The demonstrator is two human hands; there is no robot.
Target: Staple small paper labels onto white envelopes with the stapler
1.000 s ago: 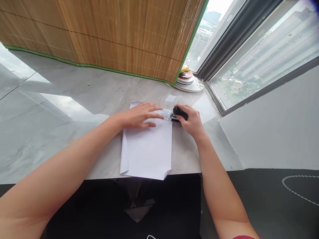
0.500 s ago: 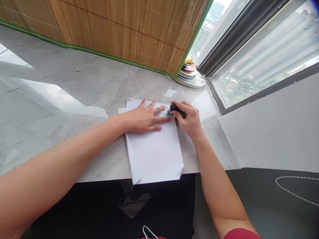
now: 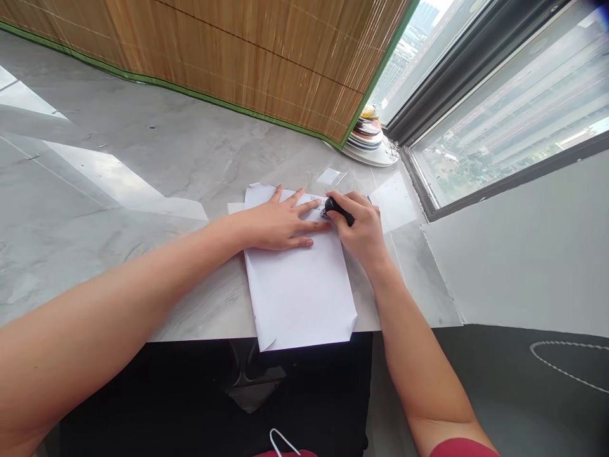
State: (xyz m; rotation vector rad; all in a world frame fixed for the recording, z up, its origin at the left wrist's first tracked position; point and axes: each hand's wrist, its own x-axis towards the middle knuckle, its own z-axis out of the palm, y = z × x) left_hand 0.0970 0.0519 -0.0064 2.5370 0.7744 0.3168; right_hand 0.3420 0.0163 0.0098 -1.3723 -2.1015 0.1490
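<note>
A white sheet of paper (image 3: 302,292) with creased, folded corners lies on the marble-look tabletop, its near end sticking out past the edge. Spread flat across its upper part is my left hand (image 3: 288,223), fingers apart, pressing it down. My right hand (image 3: 361,225) is wrapped around a small black tool that looks like a stapler (image 3: 337,208). The stapler's front end sits at the paper's upper right, beside my left fingertips. Fine dark marks (image 3: 318,204) show on the paper there. My palm and fingers hide the rest of the stapler.
A bamboo blind (image 3: 214,57) with green edging stands along the far side. Stacked plates (image 3: 368,139) are in the corner by the window (image 3: 514,120). A small clear packet (image 3: 330,176) lies beyond the paper. Tiny bits (image 3: 32,157) dot the tabletop at left.
The view has shifted slightly. My right hand and the stapler stay at the paper's upper right, with the stapler tipped slightly differently. My left hand still lies flat.
</note>
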